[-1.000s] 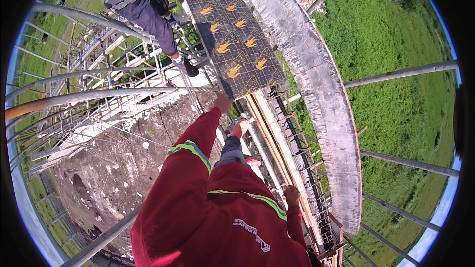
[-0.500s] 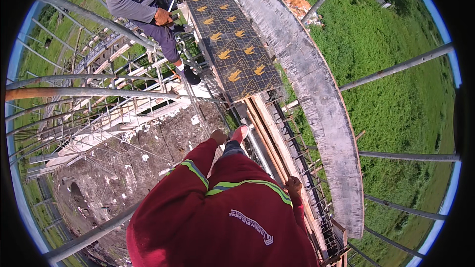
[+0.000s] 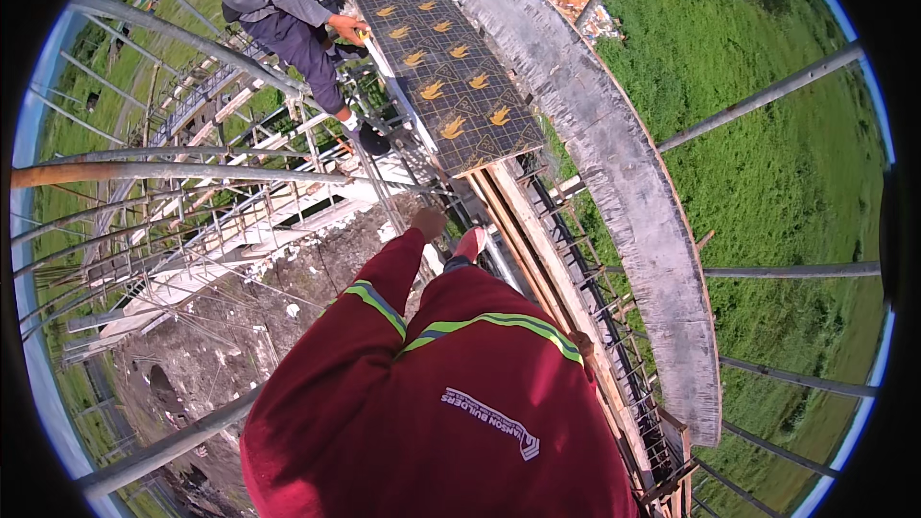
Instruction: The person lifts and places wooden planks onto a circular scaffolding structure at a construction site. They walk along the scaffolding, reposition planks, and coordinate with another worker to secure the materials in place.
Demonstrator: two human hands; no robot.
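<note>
Laid over wooden beams: dark board | bare: near end | left hand, half-hidden right hand: no telling if pinching

"What's that board up there resting on?"
"Long timbers, side by side, running to the right of the fingers of the left hand."
"And directly on them?"
"A dark panel with orange bird shapes. Its near end lies over the timbers, just ahead of those fingers."
"Under its far end?"
"Can't tell, it's hidden."
"And the ground?"
"Left of the fingers, well below, white bits scattered over it."
</note>
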